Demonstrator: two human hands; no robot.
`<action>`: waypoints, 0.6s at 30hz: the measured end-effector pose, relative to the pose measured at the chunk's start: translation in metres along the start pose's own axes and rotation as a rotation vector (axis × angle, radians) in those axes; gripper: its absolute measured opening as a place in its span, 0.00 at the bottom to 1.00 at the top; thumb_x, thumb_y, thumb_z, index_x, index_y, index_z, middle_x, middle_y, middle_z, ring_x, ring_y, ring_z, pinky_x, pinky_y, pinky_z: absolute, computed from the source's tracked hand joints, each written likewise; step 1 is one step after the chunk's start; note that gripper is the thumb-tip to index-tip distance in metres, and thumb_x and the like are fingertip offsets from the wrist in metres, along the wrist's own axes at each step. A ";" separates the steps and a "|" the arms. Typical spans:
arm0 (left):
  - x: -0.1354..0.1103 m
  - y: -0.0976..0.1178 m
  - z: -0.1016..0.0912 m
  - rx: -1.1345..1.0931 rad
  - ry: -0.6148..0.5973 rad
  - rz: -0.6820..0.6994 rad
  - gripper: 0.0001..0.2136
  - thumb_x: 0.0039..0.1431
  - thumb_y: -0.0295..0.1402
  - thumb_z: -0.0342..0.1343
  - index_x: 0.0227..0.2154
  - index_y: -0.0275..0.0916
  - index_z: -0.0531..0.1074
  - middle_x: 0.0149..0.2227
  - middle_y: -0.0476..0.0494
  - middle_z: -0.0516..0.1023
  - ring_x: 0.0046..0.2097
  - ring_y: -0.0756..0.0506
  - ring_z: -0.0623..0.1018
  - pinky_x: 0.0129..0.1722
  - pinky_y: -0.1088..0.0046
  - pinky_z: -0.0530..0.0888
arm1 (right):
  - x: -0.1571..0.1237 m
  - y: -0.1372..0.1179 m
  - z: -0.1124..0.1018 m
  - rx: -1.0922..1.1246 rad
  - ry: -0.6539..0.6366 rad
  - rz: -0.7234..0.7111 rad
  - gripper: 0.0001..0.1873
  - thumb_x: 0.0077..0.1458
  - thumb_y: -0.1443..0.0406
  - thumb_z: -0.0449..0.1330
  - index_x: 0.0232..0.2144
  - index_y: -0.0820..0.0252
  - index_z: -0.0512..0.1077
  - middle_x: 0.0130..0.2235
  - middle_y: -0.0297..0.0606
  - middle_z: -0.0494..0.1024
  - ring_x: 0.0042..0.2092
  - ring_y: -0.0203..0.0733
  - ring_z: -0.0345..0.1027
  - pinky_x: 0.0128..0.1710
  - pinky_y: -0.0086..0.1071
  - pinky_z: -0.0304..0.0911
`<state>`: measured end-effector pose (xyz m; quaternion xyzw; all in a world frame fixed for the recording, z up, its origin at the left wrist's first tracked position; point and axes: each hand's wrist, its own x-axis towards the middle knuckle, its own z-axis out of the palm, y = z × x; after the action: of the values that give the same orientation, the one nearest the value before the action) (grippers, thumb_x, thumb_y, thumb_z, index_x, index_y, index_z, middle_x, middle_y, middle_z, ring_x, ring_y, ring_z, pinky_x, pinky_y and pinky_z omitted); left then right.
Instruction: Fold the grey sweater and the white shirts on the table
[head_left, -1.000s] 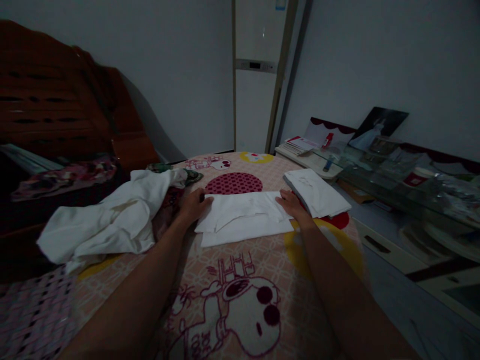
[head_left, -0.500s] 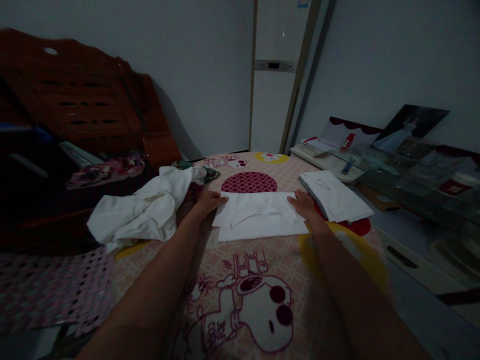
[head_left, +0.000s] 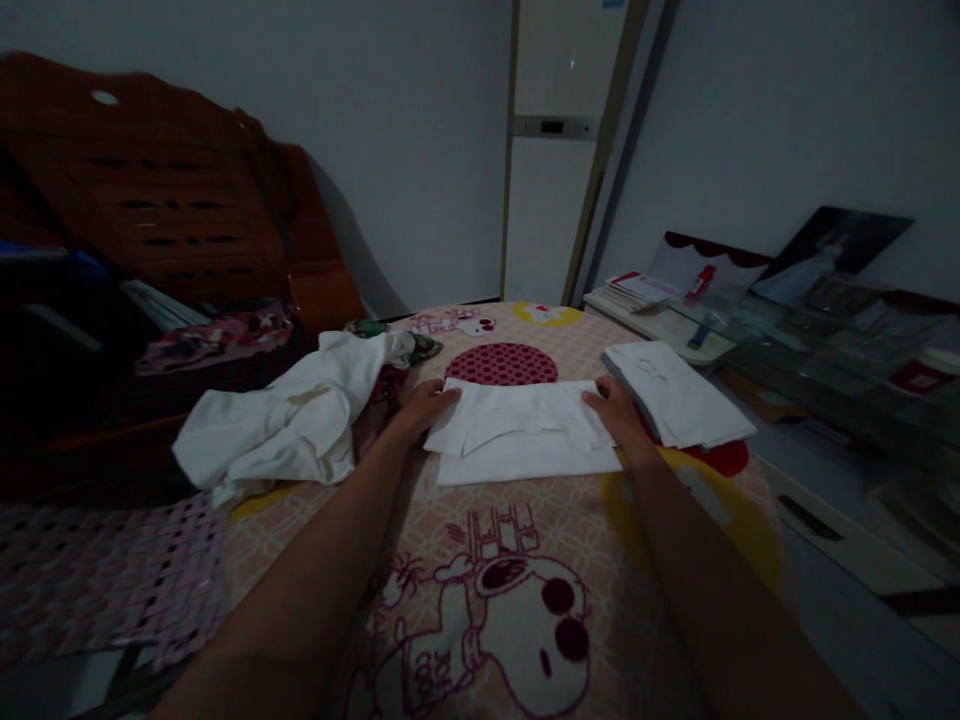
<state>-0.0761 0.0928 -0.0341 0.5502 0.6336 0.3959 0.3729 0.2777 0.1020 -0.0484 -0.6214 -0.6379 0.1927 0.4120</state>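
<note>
A white garment (head_left: pixel 525 432), folded into a long rectangle, lies across the middle of a pink cartoon-print bedspread (head_left: pixel 480 600). My left hand (head_left: pixel 424 405) grips its left end, fingers curled over the far corner. At the right end, my right hand (head_left: pixel 615 410) holds the far corner the same way. A folded white cloth (head_left: pixel 679 392) lies just right of my right hand. A heap of crumpled white laundry (head_left: pixel 289 425) sits to the left of my left hand.
A dark wooden headboard (head_left: pixel 150 200) rises at the left, with floral fabric (head_left: pixel 217 340) below it. A tall white unit (head_left: pixel 555 150) stands in the far corner. At the right, a glass-topped low table (head_left: pixel 825 350) carries papers, a red-capped item and a leaning picture.
Both hands have closed on the garment's far corners and drawn them slightly toward me. The camera has shifted left since a second ago.
</note>
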 end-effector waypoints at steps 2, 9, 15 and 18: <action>-0.001 0.000 -0.001 -0.039 -0.030 -0.039 0.16 0.42 0.44 0.63 0.27 0.35 0.74 0.25 0.45 0.77 0.29 0.44 0.76 0.24 0.74 0.66 | -0.001 -0.003 -0.001 0.101 0.029 0.015 0.15 0.45 0.57 0.60 0.35 0.59 0.72 0.37 0.38 0.78 0.40 0.45 0.71 0.45 0.39 0.66; -0.001 -0.004 -0.008 -0.189 -0.257 -0.122 0.28 0.29 0.48 0.70 0.33 0.33 0.78 0.31 0.39 0.82 0.31 0.40 0.79 0.29 0.68 0.73 | -0.007 -0.006 -0.006 0.419 -0.116 0.213 0.24 0.41 0.55 0.66 0.40 0.62 0.76 0.38 0.43 0.82 0.38 0.49 0.75 0.38 0.40 0.70; -0.003 -0.002 -0.008 -0.152 -0.210 -0.100 0.27 0.30 0.46 0.69 0.34 0.33 0.79 0.32 0.39 0.83 0.32 0.40 0.79 0.30 0.67 0.74 | -0.018 -0.008 -0.016 0.515 -0.302 0.285 0.22 0.34 0.59 0.71 0.35 0.63 0.79 0.34 0.43 0.83 0.34 0.48 0.76 0.35 0.39 0.71; -0.006 0.002 -0.012 -0.116 -0.263 -0.141 0.26 0.30 0.46 0.69 0.34 0.34 0.79 0.34 0.39 0.83 0.34 0.39 0.80 0.32 0.67 0.74 | -0.024 -0.013 -0.014 0.488 -0.199 0.273 0.20 0.35 0.61 0.70 0.34 0.63 0.79 0.32 0.40 0.83 0.31 0.44 0.74 0.32 0.34 0.69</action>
<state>-0.0852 0.0857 -0.0273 0.5291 0.5922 0.3293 0.5108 0.2771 0.0733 -0.0372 -0.5621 -0.5204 0.4542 0.4549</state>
